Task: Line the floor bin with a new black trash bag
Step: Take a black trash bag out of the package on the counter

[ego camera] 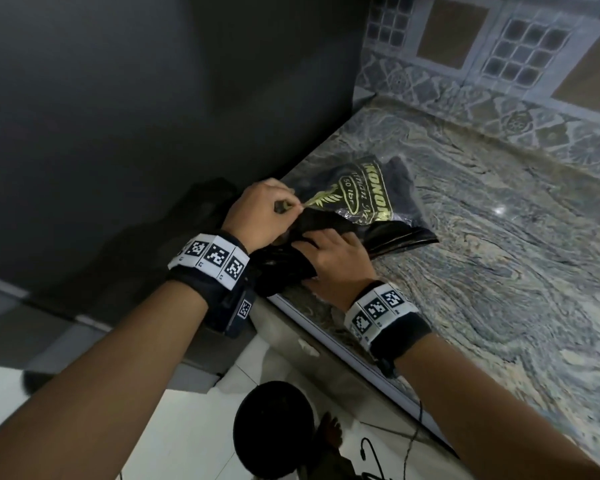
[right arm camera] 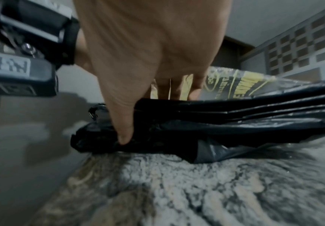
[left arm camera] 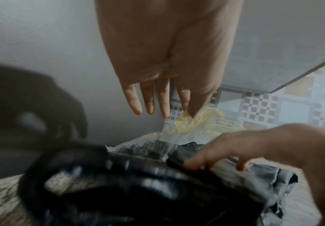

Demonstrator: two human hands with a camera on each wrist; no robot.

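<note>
A clear wrapper with yellow print (ego camera: 357, 192) lies on the marble counter (ego camera: 499, 278) near its left edge, with folded black trash bags (ego camera: 281, 268) sticking out of its near end. My left hand (ego camera: 288, 206) pinches the wrapper's edge between thumb and forefinger; the left wrist view shows the left hand (left arm camera: 189, 113) pinching the yellow-printed plastic (left arm camera: 206, 122). My right hand (ego camera: 326, 254) grips the black bags. In the right wrist view, the right hand (right arm camera: 150, 114) has its thumb (right arm camera: 124, 134) on the near side and its fingers behind the black bags (right arm camera: 235, 122). The round black floor bin (ego camera: 271, 420) stands below the counter edge.
A dark flat panel (ego camera: 118, 133) rises just left of the counter. Patterned wall tiles (ego camera: 499, 64) back the counter. On the white floor by the bin are a bare foot (ego camera: 329, 433) and a black cable (ego camera: 369, 452).
</note>
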